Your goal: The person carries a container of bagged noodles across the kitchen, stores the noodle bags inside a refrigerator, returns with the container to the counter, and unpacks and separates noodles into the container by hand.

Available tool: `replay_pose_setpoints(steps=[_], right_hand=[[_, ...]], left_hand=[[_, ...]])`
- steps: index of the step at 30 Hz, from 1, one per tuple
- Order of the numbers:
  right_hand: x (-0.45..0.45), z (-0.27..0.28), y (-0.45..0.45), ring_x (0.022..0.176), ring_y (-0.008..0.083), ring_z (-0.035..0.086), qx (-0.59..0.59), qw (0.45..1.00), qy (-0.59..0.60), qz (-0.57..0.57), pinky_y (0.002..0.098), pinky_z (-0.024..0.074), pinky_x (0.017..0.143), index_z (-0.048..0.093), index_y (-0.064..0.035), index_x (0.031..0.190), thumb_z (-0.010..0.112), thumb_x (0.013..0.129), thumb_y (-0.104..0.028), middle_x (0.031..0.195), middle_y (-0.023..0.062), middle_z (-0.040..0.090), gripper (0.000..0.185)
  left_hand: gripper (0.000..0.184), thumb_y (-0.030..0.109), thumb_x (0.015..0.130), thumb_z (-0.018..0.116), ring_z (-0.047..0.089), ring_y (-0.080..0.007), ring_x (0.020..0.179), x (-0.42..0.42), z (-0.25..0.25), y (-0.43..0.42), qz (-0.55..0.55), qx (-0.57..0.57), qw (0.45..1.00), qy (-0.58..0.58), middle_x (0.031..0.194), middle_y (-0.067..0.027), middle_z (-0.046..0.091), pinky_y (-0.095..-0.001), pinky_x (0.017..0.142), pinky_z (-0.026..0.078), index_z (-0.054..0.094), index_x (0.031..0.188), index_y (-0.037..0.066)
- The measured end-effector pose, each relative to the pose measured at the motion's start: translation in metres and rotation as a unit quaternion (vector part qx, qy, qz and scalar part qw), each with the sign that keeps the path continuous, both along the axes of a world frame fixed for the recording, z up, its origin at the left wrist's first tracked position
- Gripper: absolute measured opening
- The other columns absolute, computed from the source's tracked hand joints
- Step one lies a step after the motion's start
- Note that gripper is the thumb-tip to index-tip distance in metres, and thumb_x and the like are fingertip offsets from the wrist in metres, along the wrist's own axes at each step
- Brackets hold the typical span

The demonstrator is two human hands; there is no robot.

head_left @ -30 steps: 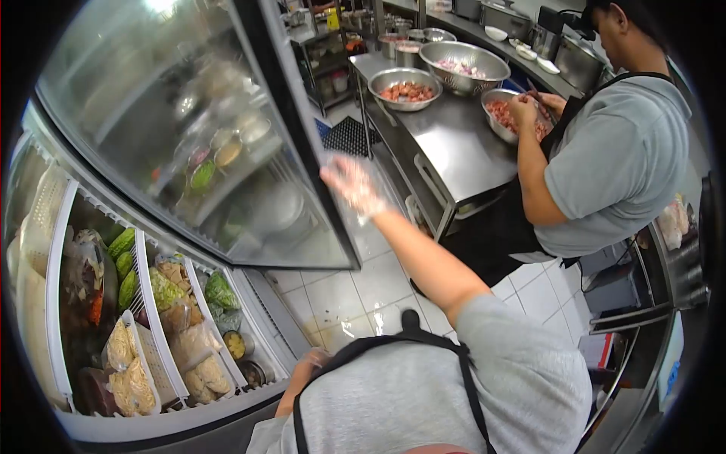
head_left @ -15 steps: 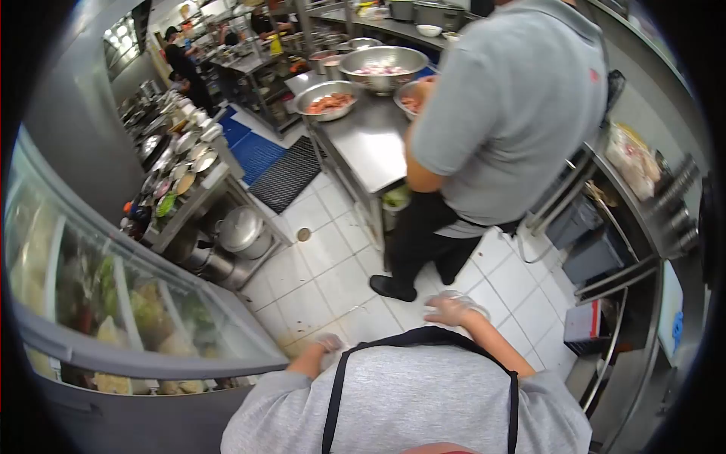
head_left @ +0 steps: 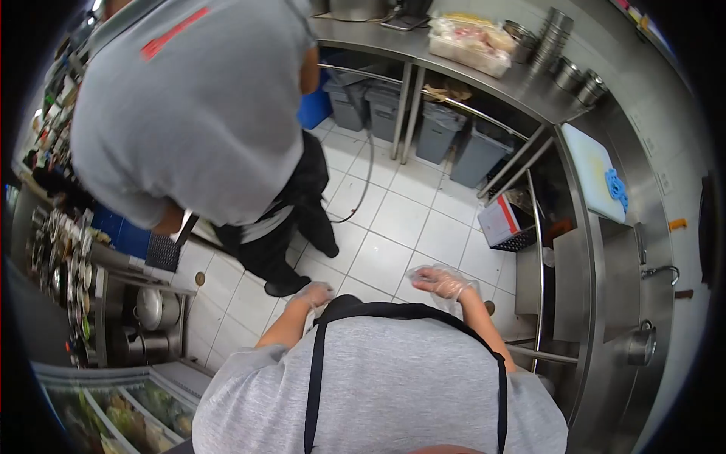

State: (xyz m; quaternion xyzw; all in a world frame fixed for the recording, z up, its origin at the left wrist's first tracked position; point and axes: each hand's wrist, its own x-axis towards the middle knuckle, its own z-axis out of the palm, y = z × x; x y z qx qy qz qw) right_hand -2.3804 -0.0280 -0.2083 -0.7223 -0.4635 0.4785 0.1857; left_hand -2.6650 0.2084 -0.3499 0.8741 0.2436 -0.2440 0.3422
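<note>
Both of my hands wear clear plastic gloves and hang over the white tiled floor in front of my body. My left hand (head_left: 316,293) is low at the centre, near the shoe of a person (head_left: 197,113) in a grey shirt and dark trousers; its fingers are partly blurred and hold nothing that I can see. My right hand (head_left: 442,283) is further right, its fingers stretched out with nothing in them. The chest freezer (head_left: 170,372) with glass lid stands at the lower left, vegetables dimly visible through the glass.
Grey bins (head_left: 440,132) stand under the steel counter (head_left: 522,94), which carries a tub of bagged food (head_left: 470,45) and steel containers. At the right are a white cutting board (head_left: 594,170) with a blue cloth (head_left: 616,189), a crate and a sink. A hose lies on the floor.
My view has swung right, away from the freezer. Its glass door, open at first, is shut. My right hand has let go of the door's edge and come down. The person now appears at the left.
</note>
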Motion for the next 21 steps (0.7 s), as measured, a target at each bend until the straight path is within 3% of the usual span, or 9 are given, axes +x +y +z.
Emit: replay_pose_setpoints(steps=[1,6,10,12,14,16,18,20,21], right_hand=[[0.014,-0.017,0.002,0.108,0.0283,0.05,0.007,1.0,0.003,0.015,0.0343,0.0377,0.093,0.052,-0.0077,0.116,0.05,0.082,-0.051,0.113,0.0152,0.055,0.055],[0.091,-0.044,0.031,0.109,0.0278,0.049,-0.01,0.999,0.019,-0.049,0.034,0.0362,0.094,0.049,-0.0052,0.119,0.051,0.082,-0.051,0.114,0.0154,0.054,0.059],[0.152,-0.031,0.046,0.109,0.0296,0.049,-0.085,0.993,-0.037,-0.075,0.0339,0.0363,0.094,0.049,-0.0058,0.12,0.052,0.08,-0.053,0.115,0.0164,0.054,0.062],[0.188,-0.01,0.049,0.109,0.0304,0.049,-0.112,0.987,-0.038,-0.106,0.0345,0.0367,0.093,0.05,-0.0069,0.118,0.052,0.079,-0.053,0.115,0.0164,0.054,0.06],[0.235,-0.013,0.046,0.109,0.0305,0.049,-0.081,0.985,-0.091,-0.122,0.0358,0.0371,0.092,0.052,-0.0075,0.116,0.053,0.079,-0.052,0.115,0.0167,0.055,0.057],[0.277,-0.029,0.039,0.108,0.0293,0.05,-0.06,0.976,-0.118,-0.171,0.0353,0.0378,0.091,0.053,-0.0055,0.114,0.053,0.079,-0.051,0.113,0.0177,0.055,0.057],[0.31,-0.041,0.033,0.106,0.03,0.051,-0.024,0.939,-0.156,-0.306,0.0364,0.0381,0.09,0.055,-0.0036,0.11,0.054,0.08,-0.05,0.11,0.0188,0.056,0.056],[0.35,-0.096,0.02,0.106,0.0304,0.052,-0.025,0.937,-0.121,-0.326,0.0373,0.0398,0.088,0.053,0.0007,0.109,0.053,0.078,-0.051,0.111,0.0182,0.056,0.061],[0.357,-0.097,0.027,0.105,0.03,0.053,-0.048,0.945,-0.051,-0.318,0.0369,0.0403,0.088,0.054,0.0016,0.109,0.054,0.078,-0.051,0.109,0.0182,0.057,0.061]], left_hand=[[0.042,0.035,0.074,0.053,0.054,-0.0313,0.1,0.036,0.004,-0.006,0.019,0.016,1.0,0.004,0.105,-0.0159,0.06,-0.0383,0.087,0.041,0.061,0.103,0.006],[0.041,0.036,0.077,0.053,0.056,-0.029,0.098,0.176,0.022,0.003,0.005,-0.108,0.984,-0.144,0.104,-0.0156,0.06,-0.0358,0.083,0.043,0.061,0.101,0.004],[0.041,0.037,0.079,0.052,0.057,-0.0272,0.097,0.267,0.038,0.032,-0.015,-0.166,0.975,-0.147,0.101,-0.0159,0.061,-0.0335,0.082,0.044,0.06,0.101,0.003],[0.042,0.038,0.08,0.051,0.057,-0.0269,0.095,0.303,0.048,0.044,-0.064,-0.133,0.979,-0.138,0.099,-0.0159,0.061,-0.0329,0.082,0.044,0.059,0.101,0.002],[0.047,0.041,0.08,0.053,0.057,-0.0236,0.096,0.345,0.047,0.068,-0.051,-0.162,0.978,-0.119,0.101,-0.0152,0.061,-0.0314,0.083,0.043,0.057,0.107,0.002],[0.047,0.041,0.08,0.051,0.057,-0.0252,0.097,0.377,0.056,0.087,-0.059,-0.149,0.981,-0.108,0.101,-0.0161,0.061,-0.0317,0.084,0.043,0.057,0.105,0.001],[0.047,0.041,0.08,0.05,0.056,-0.0266,0.097,0.408,0.071,0.106,-0.098,-0.105,0.986,-0.083,0.102,-0.0171,0.06,-0.0321,0.084,0.043,0.058,0.104,0.001],[0.046,0.039,0.081,0.049,0.057,-0.0273,0.096,0.441,0.08,0.127,-0.105,-0.118,0.981,-0.114,0.102,-0.0178,0.06,-0.0323,0.084,0.042,0.057,0.105,0.001],[0.042,0.04,0.077,0.049,0.058,-0.0313,0.091,0.455,0.084,0.132,-0.078,-0.131,0.974,-0.165,0.095,-0.0184,0.062,-0.0353,0.081,0.044,0.062,0.098,0.005]])
